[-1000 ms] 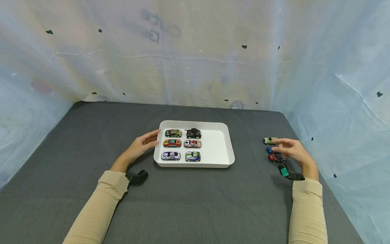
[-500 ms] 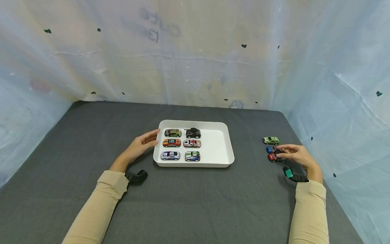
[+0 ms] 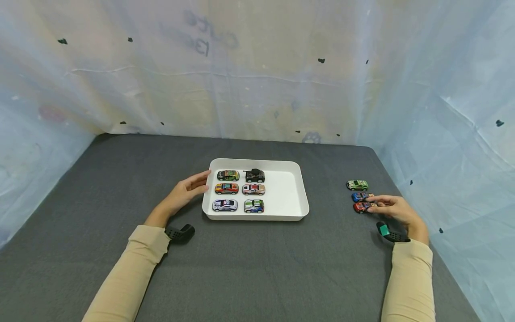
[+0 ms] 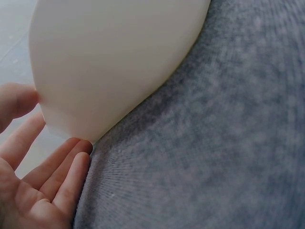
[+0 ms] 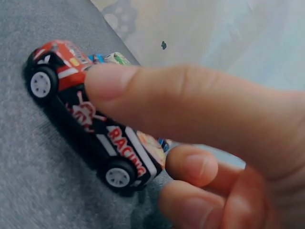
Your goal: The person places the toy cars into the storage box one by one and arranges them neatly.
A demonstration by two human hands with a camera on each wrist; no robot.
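At the left end of the white tray [image 3: 285,190], my left hand [image 3: 183,194] touches the side with extended fingers. The left wrist view shows those fingertips [image 4: 82,145] against the tray's outer wall. Over at the right, my right hand [image 3: 396,209] pinches a red and black toy car [image 3: 359,207], thumb on its near side and index finger at its far side. Its side reads "RACING" in the right wrist view, where the thumb [image 5: 114,81] covers part of it. Right behind it are a blue toy car [image 3: 358,197] and a green toy car [image 3: 357,185].
Two columns of toy vehicles fill the tray's left and middle, among them a black one with a turret [image 3: 255,175] and a white car [image 3: 225,205]. The tray's right part is bare. Grey cloth [image 3: 281,264] covers the table; plastic sheeting [image 3: 257,89] hangs behind it.
My right hand has come from the green car toward the near side, down to the red car, with its fingers closing around it. The left hand and tray stay put.
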